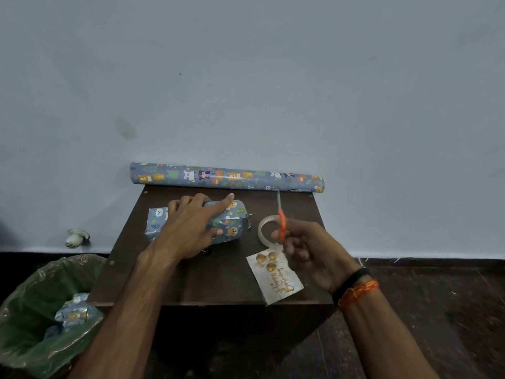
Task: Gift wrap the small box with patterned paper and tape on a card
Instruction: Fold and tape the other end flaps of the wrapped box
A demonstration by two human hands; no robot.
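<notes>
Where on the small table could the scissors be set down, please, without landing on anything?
Bare wood shows at the front of the table, between the left forearm and the card, and in the strip between the wrapped box and the paper roll. The right side is crowded: tape roll, card and the right hand holding the scissors.

We see a bin lined with a green bag point(30, 310) on the dark floor point(437, 310), just beside the small brown table's point(191, 283) left edge, holding scraps of patterned paper point(72, 313). Behind it, a small white fitting point(75, 237) sits low on the pale blue wall point(246, 77).
</notes>
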